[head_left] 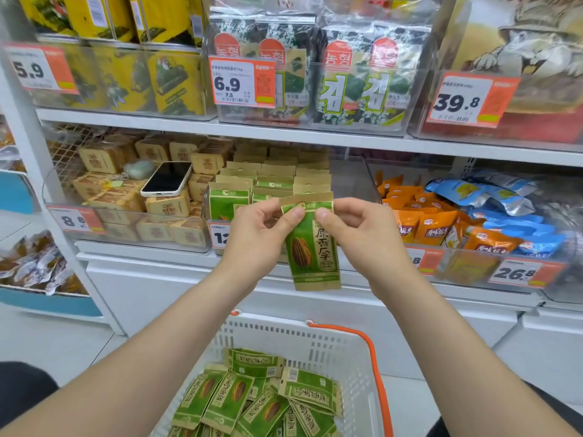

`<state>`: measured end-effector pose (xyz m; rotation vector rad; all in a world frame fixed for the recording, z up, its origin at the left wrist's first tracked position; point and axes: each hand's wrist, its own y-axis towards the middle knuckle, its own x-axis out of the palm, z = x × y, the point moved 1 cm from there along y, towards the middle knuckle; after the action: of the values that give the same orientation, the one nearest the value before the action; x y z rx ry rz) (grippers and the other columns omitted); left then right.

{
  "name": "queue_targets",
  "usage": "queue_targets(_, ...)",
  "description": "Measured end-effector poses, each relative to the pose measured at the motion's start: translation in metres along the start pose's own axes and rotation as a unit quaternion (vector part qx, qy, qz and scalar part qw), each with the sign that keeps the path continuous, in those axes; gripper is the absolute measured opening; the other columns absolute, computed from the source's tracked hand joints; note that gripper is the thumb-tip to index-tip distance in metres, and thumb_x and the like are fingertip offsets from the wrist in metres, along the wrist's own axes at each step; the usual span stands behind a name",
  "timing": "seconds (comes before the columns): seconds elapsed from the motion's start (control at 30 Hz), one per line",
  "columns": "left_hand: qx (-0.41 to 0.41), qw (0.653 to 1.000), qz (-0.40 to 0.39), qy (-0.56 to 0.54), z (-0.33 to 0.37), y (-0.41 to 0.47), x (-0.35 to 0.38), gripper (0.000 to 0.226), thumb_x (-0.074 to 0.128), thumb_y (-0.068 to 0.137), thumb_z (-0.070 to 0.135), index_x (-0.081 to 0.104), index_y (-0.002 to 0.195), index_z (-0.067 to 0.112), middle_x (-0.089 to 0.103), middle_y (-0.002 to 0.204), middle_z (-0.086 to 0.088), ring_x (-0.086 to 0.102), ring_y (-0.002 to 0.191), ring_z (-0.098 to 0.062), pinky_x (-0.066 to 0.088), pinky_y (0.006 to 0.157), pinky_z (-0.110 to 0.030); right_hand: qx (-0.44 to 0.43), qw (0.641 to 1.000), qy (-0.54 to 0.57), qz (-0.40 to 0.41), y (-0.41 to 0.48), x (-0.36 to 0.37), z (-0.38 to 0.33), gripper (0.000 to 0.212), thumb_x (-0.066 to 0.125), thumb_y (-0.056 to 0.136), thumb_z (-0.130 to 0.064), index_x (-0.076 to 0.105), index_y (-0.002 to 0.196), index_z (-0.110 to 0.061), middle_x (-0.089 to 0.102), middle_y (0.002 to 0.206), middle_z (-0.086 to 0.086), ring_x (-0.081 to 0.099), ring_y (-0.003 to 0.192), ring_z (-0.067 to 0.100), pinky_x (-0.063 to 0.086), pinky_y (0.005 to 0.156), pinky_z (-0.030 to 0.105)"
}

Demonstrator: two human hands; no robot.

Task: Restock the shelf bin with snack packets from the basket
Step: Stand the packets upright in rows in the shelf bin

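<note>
While both hands pinch its top edge, a green sunflower seed packet [310, 244] hangs upright in front of the clear shelf bin [353, 181], where matching packets stand in rows. Left hand [262, 234] and right hand [362, 231] each close thumb and fingers on the packet's kraft-brown header. Below, a white basket [315, 345] with an orange handle holds more green packets lying loose. A smartphone [166, 178] rests on biscuit packs to the left.

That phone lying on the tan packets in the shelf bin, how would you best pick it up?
Grip the phone across its long side edges, coming from the front and above. It lies flat, screen up and tilted on uneven tan packets, with its near end sticking out towards you, so the edges are probably free for fingers.
</note>
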<state>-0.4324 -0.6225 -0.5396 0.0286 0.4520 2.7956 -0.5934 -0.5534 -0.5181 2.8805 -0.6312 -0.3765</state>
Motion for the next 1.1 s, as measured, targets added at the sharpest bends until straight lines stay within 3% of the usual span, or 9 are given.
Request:
queue_targets(0.1, 0.04, 0.999, 0.022, 0.021, 0.008, 0.008, 0.0, 0.01, 0.073, 0.1, 0.022, 0.08, 0.103, 0.016, 0.081, 0.099, 0.0, 0.078, 0.097, -0.022, 0.063, 0.09, -0.05, -0.052, 0.994, -0.083, -0.04, 0.006, -0.003, -0.003, 0.025, 0.077, 0.093, -0.033, 0.075, 0.118, -0.03, 0.08, 0.102, -0.014, 0.076, 0.096, 0.006, 0.063, 0.088, 0.044)
queue_targets(0.23, 0.093, 0.983, 0.087, 0.131, 0.009, 0.016, 0.006, 0.024, 0.054, 0.109, 0.035, 0.074, 0.109, 0.022, 0.076, 0.097, 0.008, 0.071, 0.093, -0.007, 0.059, 0.086, -0.042, -0.166, 0.98, -0.085, 0.065, 0.016, -0.002, -0.008, 0.024, 0.076, 0.093, -0.022, 0.074, 0.116, -0.027, 0.078, 0.102, -0.018, 0.074, 0.097, 0.001, 0.062, 0.089, 0.04)
queue_targets(0.4, 0.086, 0.955, 0.081, 0.273, -0.005, 0.021, 0.004, 0.04, 0.046, 0.1, -0.004, 0.066, 0.127, 0.02, 0.063, 0.127, 0.008, 0.059, 0.118, -0.011, 0.047, 0.109, -0.035, -0.227, 0.959, -0.061, 0.16, 0.031, -0.005, -0.003, 0.021, 0.071, 0.098, -0.017, 0.073, 0.117, -0.026, 0.077, 0.105, -0.018, 0.074, 0.1, 0.007, 0.06, 0.09, 0.044)
queue_targets(0.53, 0.103, 0.925, 0.037, 0.363, -0.015, 0.02, -0.001, 0.052, 0.048, 0.093, -0.012, 0.062, 0.134, 0.015, 0.049, 0.137, 0.002, 0.048, 0.126, -0.01, 0.031, 0.107, -0.018, -0.169, 0.969, -0.116, 0.14, 0.046, -0.005, 0.018, 0.015, 0.067, 0.101, -0.023, 0.066, 0.115, -0.029, 0.075, 0.103, -0.018, 0.072, 0.098, 0.005, 0.06, 0.088, 0.042)
queue_targets(0.63, 0.104, 0.911, 0.015, 0.399, -0.02, 0.021, -0.001, 0.055, 0.052, 0.092, -0.009, 0.056, 0.14, 0.018, 0.042, 0.141, 0.0, 0.05, 0.127, -0.022, 0.042, 0.11, -0.037, -0.085, 0.972, -0.212, 0.053, 0.054, 0.003, 0.031, 0.015, 0.06, 0.103, -0.037, 0.056, 0.118, -0.035, 0.072, 0.107, -0.015, 0.068, 0.103, 0.018, 0.058, 0.087, 0.044)
queue_targets(0.73, 0.112, 0.903, 0.016, 0.414, -0.021, 0.02, 0.0, 0.056, 0.056, 0.092, -0.006, 0.052, 0.141, 0.021, 0.039, 0.141, 0.0, 0.053, 0.119, -0.024, 0.048, 0.103, -0.048, -0.008, 0.933, -0.36, -0.017, 0.054, 0.007, 0.034, 0.025, 0.056, 0.107, -0.031, 0.053, 0.13, -0.021, 0.063, 0.11, -0.003, 0.05, 0.094, 0.019, 0.045, 0.077, 0.035)
queue_targets(0.97, 0.138, 0.896, 0.008, 0.422, -0.027, 0.02, -0.004, 0.057, 0.057, 0.088, -0.009, 0.053, 0.14, 0.014, 0.039, 0.14, -0.005, 0.051, 0.122, -0.026, 0.049, 0.102, -0.047, 0.02, 0.938, -0.344, -0.022, 0.057, 0.019, 0.028, 0.027, 0.056, 0.106, -0.03, 0.052, 0.127, -0.012, 0.066, 0.115, 0.013, 0.06, 0.108, 0.034, 0.047, 0.079, 0.038)
queue_targets(1.03, 0.144, 0.895, 0.006, 0.422, -0.029, 0.021, -0.005, 0.057, 0.056, 0.086, -0.011, 0.054, 0.139, 0.011, 0.041, 0.139, -0.006, 0.05, 0.125, -0.026, 0.047, 0.104, -0.045, 0.022, 0.927, -0.375, -0.008, 0.055, 0.022, 0.026, 0.029, 0.052, 0.107, -0.033, 0.052, 0.122, -0.008, 0.067, 0.114, 0.017, 0.063, 0.109, 0.039, 0.053, 0.092, 0.046)
queue_targets(1.1, 0.15, 0.892, 0.013, 0.426, -0.031, 0.021, -0.005, 0.054, 0.057, 0.087, -0.009, 0.056, 0.137, 0.011, 0.042, 0.135, -0.006, 0.049, 0.122, -0.026, 0.046, 0.104, -0.044, 0.015, 0.892, -0.451, -0.016, 0.052, 0.023, 0.027, 0.031, 0.045, 0.109, -0.037, 0.057, 0.112, -0.008, 0.069, 0.113, 0.017, 0.064, 0.111, 0.04, 0.041, 0.113, 0.055)
